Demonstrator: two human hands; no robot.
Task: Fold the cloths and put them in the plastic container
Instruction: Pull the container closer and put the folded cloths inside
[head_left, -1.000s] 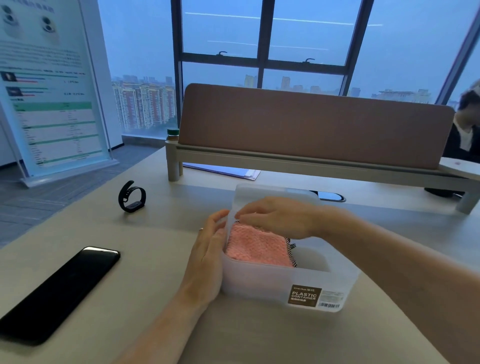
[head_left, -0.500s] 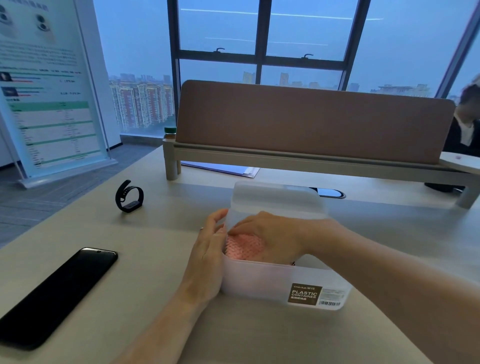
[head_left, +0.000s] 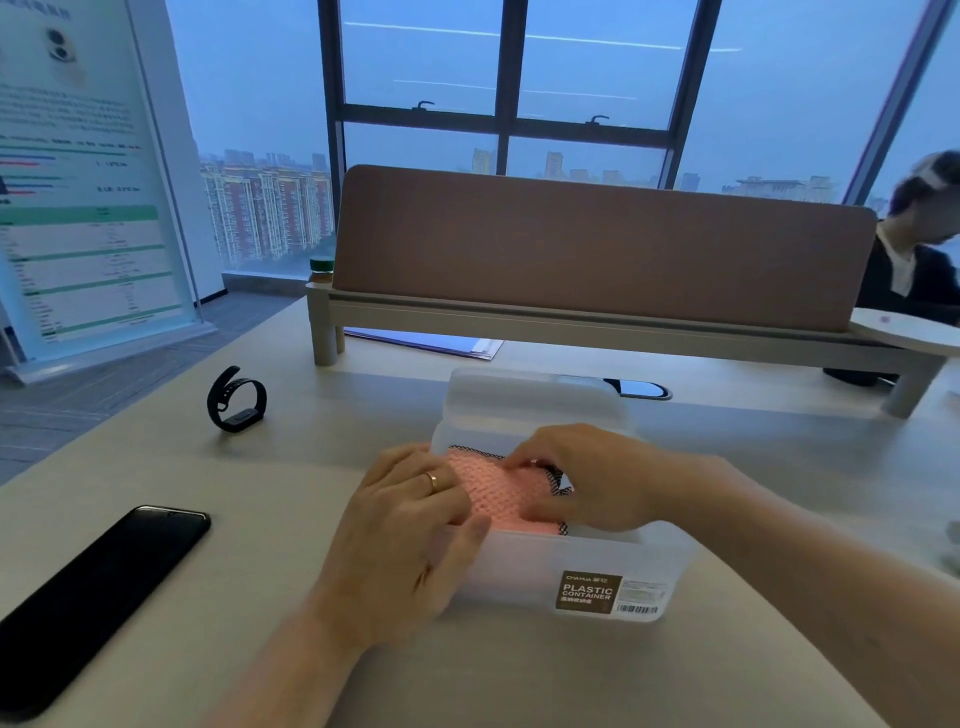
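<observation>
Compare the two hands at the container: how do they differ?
The left hand wears a gold ring; the right hand shows none. The left hand lies over the left wall of the container with fairly straight fingers against the pink cloth, while the right hand reaches in from the right with its fingers curled onto that cloth. Both are bare and both touch the pink cloth inside the container.

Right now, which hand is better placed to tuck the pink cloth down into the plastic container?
Right, probably: fingers of the right hand pinch the pink cloth inside the plastic container; the left hand only rests at its left wall.
</observation>
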